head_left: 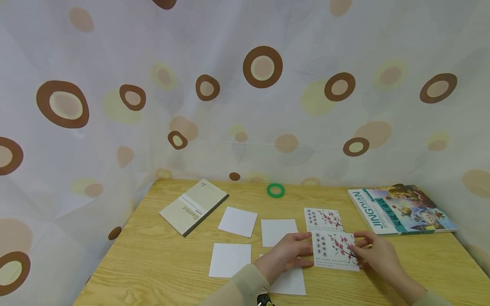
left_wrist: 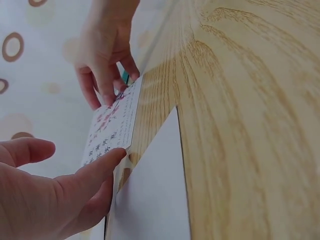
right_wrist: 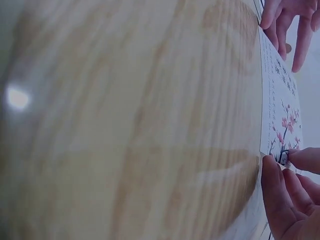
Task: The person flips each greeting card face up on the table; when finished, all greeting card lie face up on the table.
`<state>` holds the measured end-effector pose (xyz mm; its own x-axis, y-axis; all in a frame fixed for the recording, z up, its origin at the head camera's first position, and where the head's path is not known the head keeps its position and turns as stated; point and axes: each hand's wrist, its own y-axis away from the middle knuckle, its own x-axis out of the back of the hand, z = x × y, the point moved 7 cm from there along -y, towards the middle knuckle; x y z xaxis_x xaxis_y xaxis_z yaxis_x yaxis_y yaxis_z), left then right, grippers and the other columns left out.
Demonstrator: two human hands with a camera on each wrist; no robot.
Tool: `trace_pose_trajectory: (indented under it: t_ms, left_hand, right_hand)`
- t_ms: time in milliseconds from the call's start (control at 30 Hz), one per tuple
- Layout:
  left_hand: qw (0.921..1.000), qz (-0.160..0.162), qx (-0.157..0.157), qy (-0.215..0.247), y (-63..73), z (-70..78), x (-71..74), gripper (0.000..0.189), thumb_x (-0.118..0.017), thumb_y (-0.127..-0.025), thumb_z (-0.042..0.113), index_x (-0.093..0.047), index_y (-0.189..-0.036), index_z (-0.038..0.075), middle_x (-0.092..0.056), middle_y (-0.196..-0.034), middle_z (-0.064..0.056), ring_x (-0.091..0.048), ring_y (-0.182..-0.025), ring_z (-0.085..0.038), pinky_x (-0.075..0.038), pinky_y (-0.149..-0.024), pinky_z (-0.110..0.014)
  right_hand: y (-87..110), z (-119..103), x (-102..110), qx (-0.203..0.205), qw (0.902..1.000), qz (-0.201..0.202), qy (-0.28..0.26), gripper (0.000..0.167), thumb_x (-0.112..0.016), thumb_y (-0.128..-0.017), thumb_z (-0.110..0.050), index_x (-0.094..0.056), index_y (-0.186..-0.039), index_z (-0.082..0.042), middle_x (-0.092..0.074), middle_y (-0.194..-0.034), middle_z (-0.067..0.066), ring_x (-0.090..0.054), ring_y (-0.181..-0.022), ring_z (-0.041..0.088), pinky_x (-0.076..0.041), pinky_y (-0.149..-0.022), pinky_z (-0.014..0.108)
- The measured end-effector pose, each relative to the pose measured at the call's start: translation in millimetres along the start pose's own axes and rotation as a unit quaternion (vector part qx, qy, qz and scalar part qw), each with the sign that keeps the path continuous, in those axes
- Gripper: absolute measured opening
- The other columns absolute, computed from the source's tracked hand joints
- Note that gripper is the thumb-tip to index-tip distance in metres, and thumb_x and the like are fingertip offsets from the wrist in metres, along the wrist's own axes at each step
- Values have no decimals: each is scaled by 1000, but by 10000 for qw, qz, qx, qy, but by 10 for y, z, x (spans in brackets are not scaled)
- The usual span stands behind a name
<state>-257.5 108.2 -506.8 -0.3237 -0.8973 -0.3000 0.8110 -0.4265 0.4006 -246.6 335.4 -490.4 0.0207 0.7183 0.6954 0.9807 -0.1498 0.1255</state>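
Note:
A greeting card (head_left: 334,250) printed with pink blossom branches and Chinese characters is held between both hands, just in front of a matching blossom card (head_left: 323,219) on the wooden table. My right hand (head_left: 377,254) pinches its right edge, the thumb over the printed face and fingers beneath, as the right wrist view shows. At the left edge, my left hand (head_left: 287,256) has its fingers extended; the left wrist view shows one fingertip by the card's corner and the thumb apart. Below the left hand lies a white square card (head_left: 289,280), partly covered by it.
Three more white cards, including one at the front left (head_left: 229,259), lie left of the hands. Farther back are a Gambit notebook (head_left: 193,206), a green tape roll (head_left: 275,191) and a colourful book (head_left: 405,210). A patterned curtain (head_left: 229,114) surrounds the table's back and sides.

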Motion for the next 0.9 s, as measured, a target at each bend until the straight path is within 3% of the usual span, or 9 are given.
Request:
trace_pose_trajectory:
  t_ms: [267,900]
  left_hand:
    - [9999,111,99,23,-12,-7,18,46,-57,-94,0,-52,-140,0,-66,-111,-13,-64,-102,-22,-57,-92,-48]
    - [9996,249,135,26,-16,-4,28,49,-58,-91,-2,-52,-139,-5,-61,-111,-16,-61,-108,-26,-57,-91,-50]
  right_hand:
    - [-20,-86,-4,225,9991,-41,347,51,-75,-85,-11,-54,-125,13,-67,-88,12,-62,-66,15,-55,-51,27]
    - [-88,-40,-36,281,9945,-25,1013,50,-78,-84,-17,-61,-122,11,-71,-82,4,-55,-66,14,-43,-50,23]
